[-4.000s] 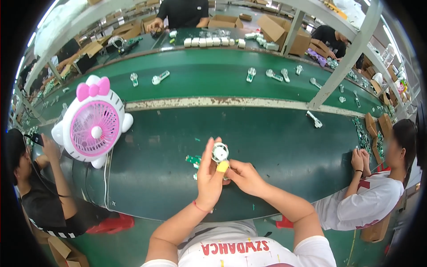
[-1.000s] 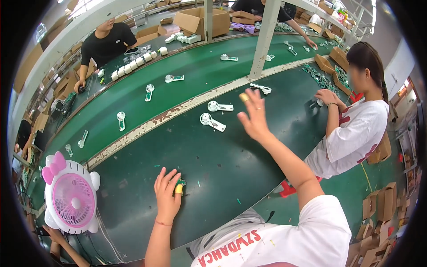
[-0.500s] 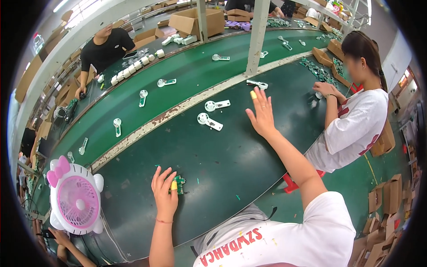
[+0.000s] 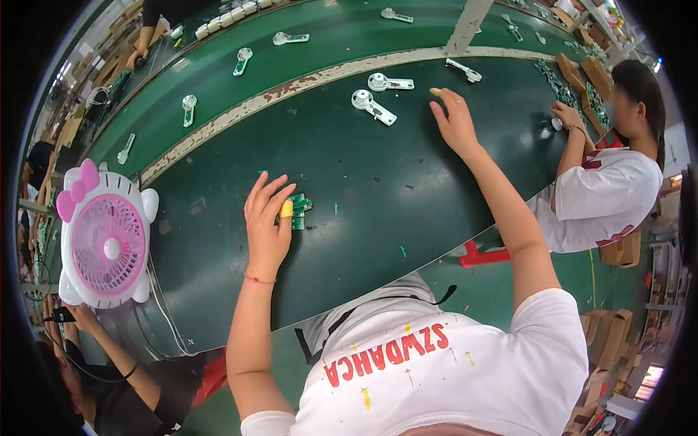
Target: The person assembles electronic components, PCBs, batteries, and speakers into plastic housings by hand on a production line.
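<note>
My left hand [image 4: 268,229] rests at a small pile of green circuit boards [image 4: 299,211] on the dark green table, fingers spread and a yellow cover on one of them. Part of the pile is hidden by the fingers. My right hand [image 4: 458,128] reaches over the table, open with nothing in it; its index finger also has a yellow cover. Just left of its fingertips lie two white parts with round heads and flat handles, one farther [image 4: 390,82] and one nearer [image 4: 374,107]. A third white part [image 4: 464,70] lies beyond the hand, by the post.
A pink and white fan [image 4: 109,247] stands at the left. Behind a worn ledge [image 4: 269,92], a green conveyor belt [image 4: 218,86] carries several similar white parts. To the right, a co-worker in white [image 4: 611,174] handles a small piece. Tiny green scraps [image 4: 403,251] lie on the table.
The view has tilted downward. My right hand has shifted from the third white part toward the pair on its left. The left hand stays at the circuit boards.
</note>
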Action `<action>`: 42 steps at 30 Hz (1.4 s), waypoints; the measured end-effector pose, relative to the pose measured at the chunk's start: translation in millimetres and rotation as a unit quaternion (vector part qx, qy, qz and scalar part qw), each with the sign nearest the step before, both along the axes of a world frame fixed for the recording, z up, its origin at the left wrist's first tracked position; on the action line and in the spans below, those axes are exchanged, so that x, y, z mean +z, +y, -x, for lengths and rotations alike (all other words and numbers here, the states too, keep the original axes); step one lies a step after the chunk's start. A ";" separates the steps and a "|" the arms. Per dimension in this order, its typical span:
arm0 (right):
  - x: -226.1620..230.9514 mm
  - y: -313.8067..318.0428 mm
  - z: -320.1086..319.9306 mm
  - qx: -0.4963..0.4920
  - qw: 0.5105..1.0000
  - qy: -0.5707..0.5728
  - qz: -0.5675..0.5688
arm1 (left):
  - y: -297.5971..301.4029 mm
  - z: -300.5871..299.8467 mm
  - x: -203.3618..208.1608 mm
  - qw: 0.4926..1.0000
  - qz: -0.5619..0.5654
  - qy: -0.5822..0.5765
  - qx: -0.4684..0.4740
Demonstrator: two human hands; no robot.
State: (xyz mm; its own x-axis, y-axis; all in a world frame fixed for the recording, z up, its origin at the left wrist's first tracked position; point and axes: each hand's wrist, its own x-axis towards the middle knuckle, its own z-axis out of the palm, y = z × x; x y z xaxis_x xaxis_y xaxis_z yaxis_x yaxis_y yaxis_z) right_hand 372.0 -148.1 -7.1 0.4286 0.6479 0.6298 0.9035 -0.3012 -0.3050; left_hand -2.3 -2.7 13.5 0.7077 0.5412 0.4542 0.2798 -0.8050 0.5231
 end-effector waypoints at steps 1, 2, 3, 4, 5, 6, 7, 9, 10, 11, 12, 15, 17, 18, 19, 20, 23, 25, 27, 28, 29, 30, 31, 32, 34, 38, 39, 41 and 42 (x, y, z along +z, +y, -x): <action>6.0 8.5 3.6 0.033 0.999 0.007 0.017 | 1.2 0.0 0.9 1.000 0.004 -0.005 -0.007; 12.8 15.0 6.7 0.064 0.997 0.013 0.031 | 1.5 -1.0 3.3 1.000 0.004 -0.012 -0.016; 23.0 27.6 17.8 0.086 0.996 -0.032 -0.013 | 2.2 -0.8 4.2 1.000 -0.001 -0.011 -0.019; 34.1 32.8 33.6 0.030 0.996 -0.010 0.084 | 0.8 1.4 5.6 1.000 -0.008 -0.011 -0.023; 41.3 39.1 48.9 0.037 0.984 -0.149 0.088 | 0.1 2.1 7.4 0.999 -0.016 -0.016 -0.028; 58.5 45.7 71.1 0.060 0.978 -0.116 0.164 | 1.0 3.9 6.7 0.999 -0.027 -0.019 -0.033; 39.6 52.7 67.8 0.144 0.984 -0.076 0.076 | -1.0 3.9 10.0 0.999 -0.031 -0.021 -0.034; 38.8 60.7 73.3 0.203 0.973 -0.098 0.043 | -4.4 10.3 11.6 0.999 -0.036 -0.020 -0.028; 42.0 61.7 68.4 0.204 0.969 -0.114 0.075 | -4.9 10.7 12.9 0.999 -0.037 -0.018 -0.022; 50.7 60.5 65.5 0.199 0.968 -0.071 0.138 | -8.8 12.4 17.6 0.999 -0.040 -0.024 -0.017; 53.2 60.0 58.4 0.218 0.958 -0.090 0.163 | -10.7 11.6 19.0 0.998 -0.040 -0.031 -0.024; 46.6 65.8 46.3 0.268 0.942 -0.076 0.186 | -12.5 7.3 18.8 0.998 -0.043 -0.041 -0.034; 41.1 69.5 47.6 0.316 0.931 -0.055 0.173 | -13.0 6.3 19.0 0.997 -0.044 -0.033 -0.045; 40.6 71.7 49.4 0.311 0.933 -0.073 0.164 | -13.1 5.5 18.9 0.997 -0.044 -0.032 -0.046; 39.7 73.3 50.6 0.311 0.933 -0.071 0.164 | -13.1 4.7 18.7 0.997 -0.044 -0.033 -0.045; 39.1 75.5 51.3 0.312 0.934 -0.080 0.156 | -11.8 3.9 19.1 0.997 -0.046 -0.035 -0.046; 34.9 77.8 56.8 0.314 0.940 -0.075 0.114 | -11.0 2.3 19.7 0.997 -0.045 -0.035 -0.042; 30.3 79.5 62.7 0.335 0.940 -0.035 0.048 | -9.4 2.1 18.3 0.997 -0.045 -0.035 -0.042; 24.4 80.9 70.6 0.356 0.934 0.017 0.008 | -9.8 1.5 17.5 0.997 -0.044 -0.034 -0.045; 21.5 79.6 73.7 0.364 0.931 0.038 -0.006 | -10.3 0.7 17.8 0.998 -0.039 -0.033 -0.044; 24.1 75.6 82.4 0.361 0.926 0.107 -0.012 | -11.2 0.7 17.4 0.998 -0.032 -0.032 -0.042; 25.4 72.0 91.2 0.357 0.917 0.176 -0.019 | -11.8 1.1 17.2 0.998 -0.032 -0.029 -0.045; 21.5 71.3 96.3 0.351 0.919 0.174 -0.049 | -12.0 1.9 17.0 0.998 -0.029 -0.028 -0.041; 23.9 67.0 102.0 0.362 0.907 0.214 -0.023 | -13.3 1.5 17.7 0.999 -0.026 -0.028 -0.039; 34.1 60.7 117.9 0.396 0.863 0.313 0.030 | -11.7 3.2 18.0 0.998 -0.042 -0.027 -0.036; 42.3 46.8 148.5 0.502 0.643 0.564 0.130 | -26.6 -3.2 25.1 0.982 0.151 -0.107 -0.031; 42.3 45.0 157.4 0.508 0.620 0.576 0.159 | -33.1 -5.5 33.1 0.976 0.181 -0.117 -0.042; 49.6 40.8 174.6 0.502 0.599 0.576 0.241 | -44.7 -6.3 44.0 0.972 0.210 -0.094 -0.057; 45.2 40.0 180.8 0.528 0.613 0.538 0.236 | -46.4 -5.6 43.6 0.965 0.231 -0.100 -0.070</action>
